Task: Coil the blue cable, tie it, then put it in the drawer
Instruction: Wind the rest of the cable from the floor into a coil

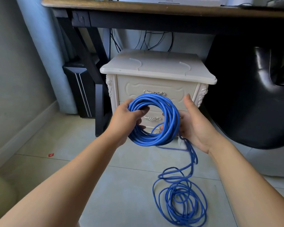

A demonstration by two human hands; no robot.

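In the head view, the cable (171, 115) is partly wound into a thick ring, which is held in the air just in front of the cabinet (154, 69). The left grip (126, 119) is closed round the left side of the ring, with the thumb inside it. The right grip (193, 126) is at the right side. Its fingers pass behind the bundle and their tips show inside the ring, so it hooks the turns loosely, while the thumb stands free. From this side one blurred strand drops to the floor (88, 161). There the rest of the cable lies in loose, overlapping loops, nearer to the person than the cabinet is. The drawer (134, 90) at the top of the cabinet is closed, and a lower one shows through the ring.

I judge that the coiling is well advanced but not finished, and no tie is seen. The cable looks light and bendable, yet springy, so the turns will want to open if released. Its jacket seems smooth and may slip through the fingers. It is best to hold across all the turns at one point, and to feed the strand slowly, because the floor loops may tangle.
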